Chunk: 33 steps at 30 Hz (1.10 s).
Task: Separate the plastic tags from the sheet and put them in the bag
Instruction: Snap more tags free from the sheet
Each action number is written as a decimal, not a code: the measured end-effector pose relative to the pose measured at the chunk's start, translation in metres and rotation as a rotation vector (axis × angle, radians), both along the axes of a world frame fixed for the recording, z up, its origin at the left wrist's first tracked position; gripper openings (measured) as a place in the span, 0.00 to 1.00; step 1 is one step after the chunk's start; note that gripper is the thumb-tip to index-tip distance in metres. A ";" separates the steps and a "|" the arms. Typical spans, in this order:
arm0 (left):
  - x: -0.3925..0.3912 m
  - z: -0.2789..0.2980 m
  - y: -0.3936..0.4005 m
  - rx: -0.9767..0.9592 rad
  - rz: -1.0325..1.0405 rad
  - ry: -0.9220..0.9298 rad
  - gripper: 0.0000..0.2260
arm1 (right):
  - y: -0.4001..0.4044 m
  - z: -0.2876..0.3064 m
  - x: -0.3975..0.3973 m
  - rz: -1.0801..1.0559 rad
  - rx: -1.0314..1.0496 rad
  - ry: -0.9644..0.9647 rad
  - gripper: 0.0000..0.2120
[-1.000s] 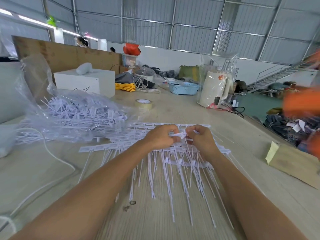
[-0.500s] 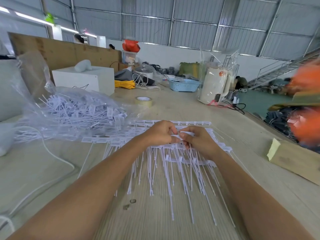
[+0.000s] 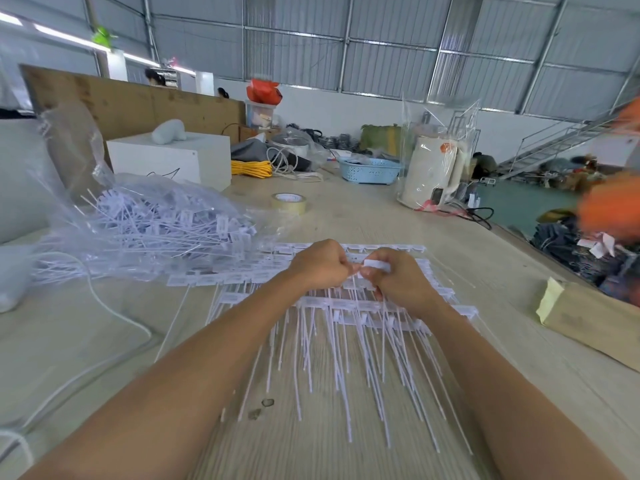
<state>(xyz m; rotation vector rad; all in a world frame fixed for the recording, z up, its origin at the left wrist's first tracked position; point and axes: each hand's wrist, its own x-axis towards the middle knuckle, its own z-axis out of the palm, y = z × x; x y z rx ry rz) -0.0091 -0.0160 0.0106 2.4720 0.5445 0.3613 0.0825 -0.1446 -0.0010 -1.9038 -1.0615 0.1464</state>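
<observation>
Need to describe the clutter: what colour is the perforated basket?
Light blue basket, head view.

The pale wooden counter (image 3: pixel 346 220) carries the sheets of white plastic tags (image 3: pixel 349 327) right under my fingers (image 3: pixel 372 271). Left of them lies the clear bag (image 3: pixel 145 216) full of loose tags, with a white cord (image 3: pixel 114 313) beside it. Beyond my fingers sit a tape roll (image 3: pixel 289 203), a white box (image 3: pixel 173 159) and a blue basket (image 3: pixel 369 170); to the right lies a brown envelope (image 3: pixel 588 320).
</observation>
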 end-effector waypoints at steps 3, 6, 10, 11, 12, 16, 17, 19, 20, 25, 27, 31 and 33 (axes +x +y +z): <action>0.002 0.004 -0.002 -0.052 0.015 -0.046 0.20 | 0.002 0.000 -0.003 -0.029 0.081 0.021 0.03; 0.002 0.008 -0.001 -0.198 0.031 -0.105 0.20 | 0.004 0.000 -0.006 -0.033 0.120 -0.111 0.02; 0.002 0.016 0.005 -0.396 0.015 -0.098 0.25 | -0.004 0.000 0.008 -0.176 0.171 -0.285 0.04; 0.002 0.018 0.006 -0.383 0.038 -0.111 0.25 | -0.010 0.003 0.015 -0.221 0.274 -0.141 0.04; 0.002 0.019 0.008 -0.340 0.071 -0.122 0.24 | -0.017 0.008 0.024 -0.255 0.407 0.050 0.03; -0.004 0.008 0.013 -0.212 -0.011 -0.112 0.19 | -0.045 0.029 0.054 -0.256 0.839 0.764 0.06; -0.006 0.005 0.013 -0.204 -0.036 -0.083 0.19 | -0.048 0.030 0.056 -0.205 0.863 0.883 0.06; -0.008 0.004 0.014 -0.184 -0.063 -0.033 0.16 | -0.047 0.028 0.054 -0.082 0.785 1.066 0.06; -0.007 0.005 0.013 -0.168 -0.066 -0.019 0.15 | -0.043 0.026 0.049 -0.037 0.702 1.111 0.05; -0.007 0.006 0.005 -0.082 -0.094 0.048 0.10 | -0.001 0.009 0.003 0.057 0.136 0.636 0.03; -0.006 0.007 0.000 -0.031 -0.117 0.071 0.09 | 0.008 0.003 -0.010 0.049 0.020 0.386 0.06; -0.007 0.008 -0.001 0.005 -0.139 0.107 0.07 | 0.009 -0.002 -0.020 0.107 0.103 0.434 0.05; -0.008 0.009 -0.001 0.005 -0.140 0.127 0.07 | 0.008 -0.002 -0.022 0.115 0.120 0.387 0.05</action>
